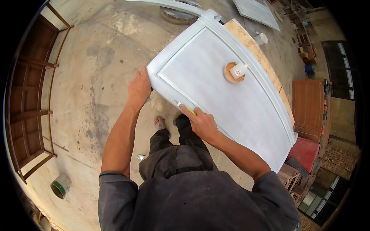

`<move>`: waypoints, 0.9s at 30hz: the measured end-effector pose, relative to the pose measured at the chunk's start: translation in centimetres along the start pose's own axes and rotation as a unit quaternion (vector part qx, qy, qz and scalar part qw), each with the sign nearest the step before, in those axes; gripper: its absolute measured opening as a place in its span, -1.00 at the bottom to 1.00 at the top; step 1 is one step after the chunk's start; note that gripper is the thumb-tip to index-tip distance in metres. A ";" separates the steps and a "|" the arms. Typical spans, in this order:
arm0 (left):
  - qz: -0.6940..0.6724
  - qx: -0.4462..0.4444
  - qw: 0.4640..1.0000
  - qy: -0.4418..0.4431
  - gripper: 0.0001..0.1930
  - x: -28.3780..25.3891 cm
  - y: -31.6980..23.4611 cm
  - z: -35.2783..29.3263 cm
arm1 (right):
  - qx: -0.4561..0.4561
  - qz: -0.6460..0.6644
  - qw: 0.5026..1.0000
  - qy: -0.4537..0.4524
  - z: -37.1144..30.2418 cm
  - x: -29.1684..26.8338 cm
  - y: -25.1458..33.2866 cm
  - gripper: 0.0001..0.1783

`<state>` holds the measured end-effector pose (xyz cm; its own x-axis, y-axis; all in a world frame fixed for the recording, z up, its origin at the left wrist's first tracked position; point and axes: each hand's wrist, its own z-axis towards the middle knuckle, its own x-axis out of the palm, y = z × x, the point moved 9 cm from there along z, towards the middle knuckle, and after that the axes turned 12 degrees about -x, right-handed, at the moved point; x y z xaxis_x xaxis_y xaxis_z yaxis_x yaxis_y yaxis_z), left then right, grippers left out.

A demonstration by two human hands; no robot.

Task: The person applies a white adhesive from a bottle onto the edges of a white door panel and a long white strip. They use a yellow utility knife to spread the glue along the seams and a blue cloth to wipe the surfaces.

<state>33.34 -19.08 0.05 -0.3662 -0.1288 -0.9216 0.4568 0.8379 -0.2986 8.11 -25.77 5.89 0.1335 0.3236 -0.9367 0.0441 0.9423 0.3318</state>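
Observation:
A large white-painted wooden panel (pixel 216 65) with a raised moulding frame and one curved side lies in front of me. At its near left corner, my left hand (pixel 139 87) is closed round the edge. A small grey flat piece (pixel 148 100) shows under that wrist; whether the hand holds it I cannot tell. My right hand (pixel 203 123) grips a small yellow-handled scraper (pixel 188 109), its pale metal end at the panel's near edge. On the panel stands a round tub (pixel 227 77) of tan paste, with a white plastic bottle (pixel 239 71) lying across its rim.
Bare plywood (pixel 246 38) runs along the panel's far side. A brown wooden frame (pixel 38 88) stands at the left, above a bucket (pixel 61 186) with a green band. A white bucket (pixel 261 39) and a reddish-brown cabinet (pixel 307 104) are at the right. My feet are below the panel.

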 end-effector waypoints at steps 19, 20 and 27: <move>-0.007 0.010 1.000 -0.014 -0.50 -0.1 0.2 0.3 | 0.009 -0.004 0.999 0.044 0.6 0.0 -0.4 -0.25; -0.010 0.011 1.000 -0.008 -0.50 0.0 0.1 0.3 | 0.006 -0.004 0.999 0.036 1.1 -0.1 -0.2 -0.25; -0.007 0.018 1.000 -0.008 -0.50 0.1 0.1 0.3 | 0.005 0.004 0.999 0.036 0.8 -0.1 0.0 -0.26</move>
<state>33.59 -19.13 -0.15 -0.3598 -0.1485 -0.9211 0.4805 0.8168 -0.3194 8.92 -25.92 6.04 0.0630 0.3365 -0.9396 0.0527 0.9390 0.3398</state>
